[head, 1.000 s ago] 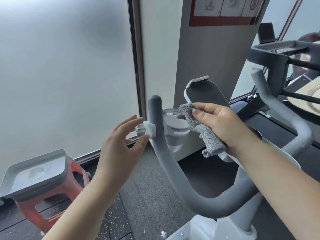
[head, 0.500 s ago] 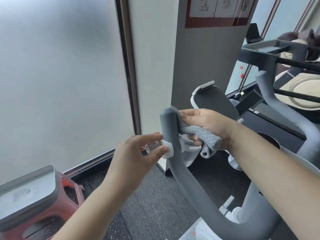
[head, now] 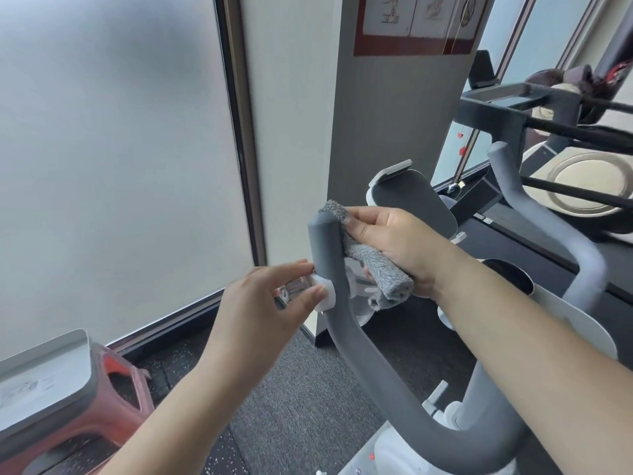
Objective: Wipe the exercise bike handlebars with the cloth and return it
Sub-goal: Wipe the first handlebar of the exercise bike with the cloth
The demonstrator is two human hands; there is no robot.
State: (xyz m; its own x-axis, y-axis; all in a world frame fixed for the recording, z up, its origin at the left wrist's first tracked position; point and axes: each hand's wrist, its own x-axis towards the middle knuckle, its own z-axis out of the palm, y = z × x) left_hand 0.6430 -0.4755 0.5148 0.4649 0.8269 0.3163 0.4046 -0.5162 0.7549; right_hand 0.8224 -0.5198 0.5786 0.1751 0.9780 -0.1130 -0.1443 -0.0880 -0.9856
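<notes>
Left hand (head: 270,303) pinching white knob (head: 323,294) on left handlebar (head: 329,265). Right hand (head: 394,241) fingers curled round grey cloth (head: 376,265), pressed to bar's top. Looks soft, light, limp; best bunched in palm.

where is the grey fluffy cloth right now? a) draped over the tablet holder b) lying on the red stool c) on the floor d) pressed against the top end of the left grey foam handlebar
d: the right hand holds the grey fluffy cloth against the upper end of the grey foam handlebar, while the left hand pinches the white knob on its other side.
</notes>
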